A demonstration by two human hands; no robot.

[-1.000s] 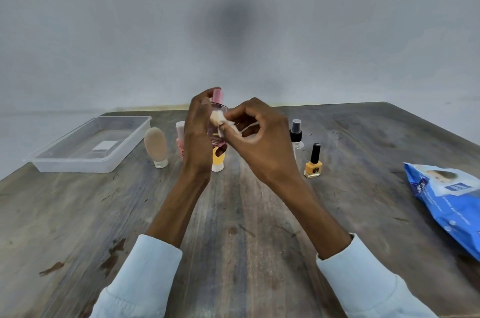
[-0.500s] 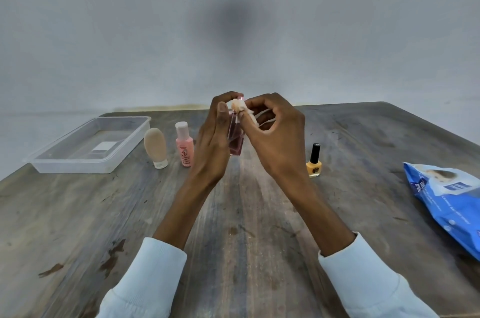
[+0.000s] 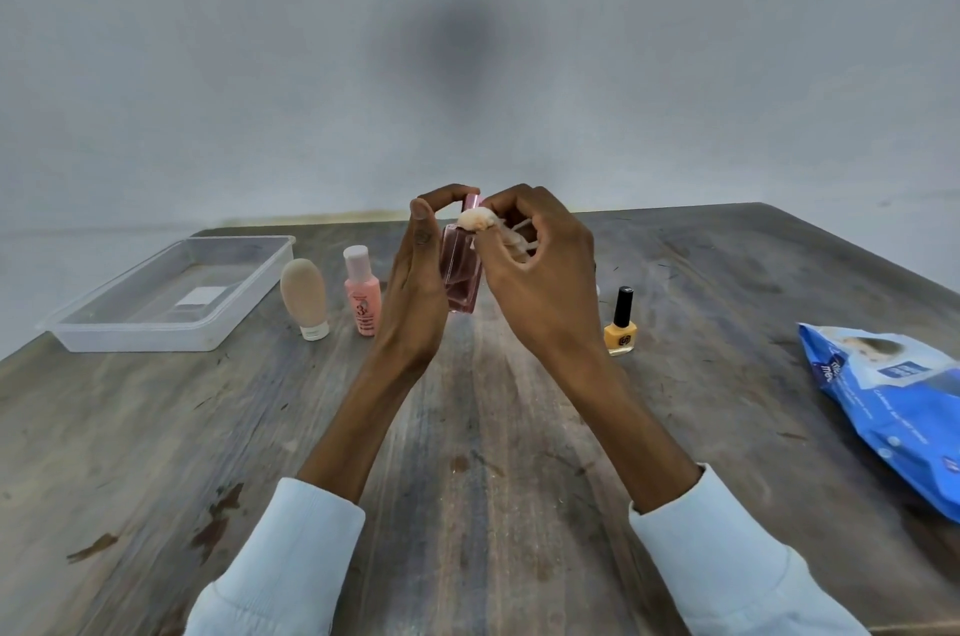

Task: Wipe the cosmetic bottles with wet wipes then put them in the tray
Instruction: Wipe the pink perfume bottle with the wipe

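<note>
Up close, bunched wipe (image 3: 477,218) rubs clear pink glass bottle (image 3: 460,272).

Single head-mounted wide-angle view, no second camera to overlap with. It looks forward and slightly down across the weathered grey wooden table (image 3: 208,427), with a plain grey wall filling the upper half. Both forearms enter from the near edge; the left hand (image 3: 415,282) and right hand (image 3: 540,282) sit close, dead centre. Clear rectangular plastic tray (image 3: 156,339) far left, blue plastic wet-wipe pack (image 3: 883,401) cut by the right edge.
</note>
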